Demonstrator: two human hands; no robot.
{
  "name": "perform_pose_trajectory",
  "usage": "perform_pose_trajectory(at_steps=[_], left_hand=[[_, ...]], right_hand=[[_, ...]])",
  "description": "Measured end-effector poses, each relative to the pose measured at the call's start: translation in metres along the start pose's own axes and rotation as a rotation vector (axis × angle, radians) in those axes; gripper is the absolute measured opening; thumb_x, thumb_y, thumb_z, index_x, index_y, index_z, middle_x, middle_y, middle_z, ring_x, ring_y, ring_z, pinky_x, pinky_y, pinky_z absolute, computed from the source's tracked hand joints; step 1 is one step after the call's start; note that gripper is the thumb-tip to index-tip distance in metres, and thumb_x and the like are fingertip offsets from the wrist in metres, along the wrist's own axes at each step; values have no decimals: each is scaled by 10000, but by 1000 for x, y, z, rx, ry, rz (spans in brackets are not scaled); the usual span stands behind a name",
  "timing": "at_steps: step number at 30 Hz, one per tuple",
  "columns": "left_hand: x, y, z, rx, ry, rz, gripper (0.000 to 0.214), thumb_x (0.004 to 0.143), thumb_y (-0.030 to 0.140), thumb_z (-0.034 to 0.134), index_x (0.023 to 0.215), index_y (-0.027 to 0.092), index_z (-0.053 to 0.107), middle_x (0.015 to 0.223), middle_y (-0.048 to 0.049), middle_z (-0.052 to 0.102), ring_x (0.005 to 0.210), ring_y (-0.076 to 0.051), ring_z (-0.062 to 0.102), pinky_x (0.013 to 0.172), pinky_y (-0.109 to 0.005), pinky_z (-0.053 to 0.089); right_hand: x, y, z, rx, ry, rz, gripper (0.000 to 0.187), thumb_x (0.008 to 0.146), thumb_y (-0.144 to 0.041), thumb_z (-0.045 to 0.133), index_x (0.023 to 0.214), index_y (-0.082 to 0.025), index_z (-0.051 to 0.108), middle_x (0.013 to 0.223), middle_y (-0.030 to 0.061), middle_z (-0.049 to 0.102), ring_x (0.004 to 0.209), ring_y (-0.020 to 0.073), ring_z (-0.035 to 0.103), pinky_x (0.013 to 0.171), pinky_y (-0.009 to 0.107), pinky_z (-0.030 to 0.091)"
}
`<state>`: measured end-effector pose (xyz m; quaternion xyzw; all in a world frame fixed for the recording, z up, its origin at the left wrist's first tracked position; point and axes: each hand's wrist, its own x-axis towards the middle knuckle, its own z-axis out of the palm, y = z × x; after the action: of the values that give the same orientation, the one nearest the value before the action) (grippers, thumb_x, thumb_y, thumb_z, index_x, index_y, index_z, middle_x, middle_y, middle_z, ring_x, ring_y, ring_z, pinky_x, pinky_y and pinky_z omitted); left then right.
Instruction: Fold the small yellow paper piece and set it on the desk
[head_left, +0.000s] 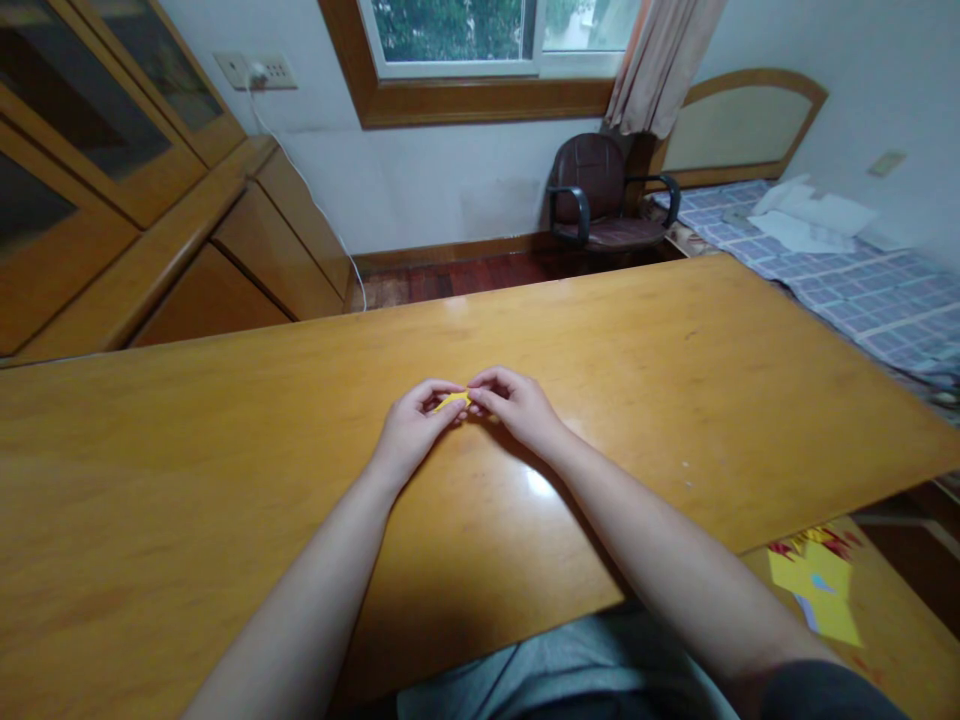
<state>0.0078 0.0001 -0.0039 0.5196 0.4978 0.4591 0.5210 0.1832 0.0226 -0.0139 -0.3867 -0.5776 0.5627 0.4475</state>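
A small piece of folded yellow paper (453, 399) is held between my two hands, just above the wooden table (225, 480). My left hand (421, 418) pinches its left part, with the thumb lying along the near side. At the paper's right end, the thumb and forefinger of my right hand (514, 402) close on it. The fingertips of both hands nearly meet. Fingers cover much of the paper, so its full shape is hidden.
Yellow paper sheets (817, 580) and red and yellow folded pieces lie on a lower surface at right. Beyond the table stand a brown armchair (592, 190) and a bed (855, 260) with white sheets on it. A wooden cabinet (187, 240) fills the left.
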Motion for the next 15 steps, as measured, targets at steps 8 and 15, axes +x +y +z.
perform_pose_trajectory(at_steps=[8, 15], left_hand=[[1, 0, -2, 7, 59, 2, 323, 721, 361, 779, 937, 153, 659, 726, -5, 680, 679, -139, 655, 700, -270, 533], [1, -4, -2, 26, 29, 36, 313, 734, 372, 775, 930, 152, 668, 760, -20, 701, 705, -143, 668, 714, -275, 538]], right_hand=[[2, -2, -4, 94, 91, 42, 262, 832, -426, 646, 886, -170, 643, 766, 16, 688, 705, 126, 643, 716, 265, 513], [-2, -13, -3, -126, -61, 52, 221, 817, -376, 650, 808, -159, 687, 715, 12, 672, 655, 121, 578, 634, 244, 451]])
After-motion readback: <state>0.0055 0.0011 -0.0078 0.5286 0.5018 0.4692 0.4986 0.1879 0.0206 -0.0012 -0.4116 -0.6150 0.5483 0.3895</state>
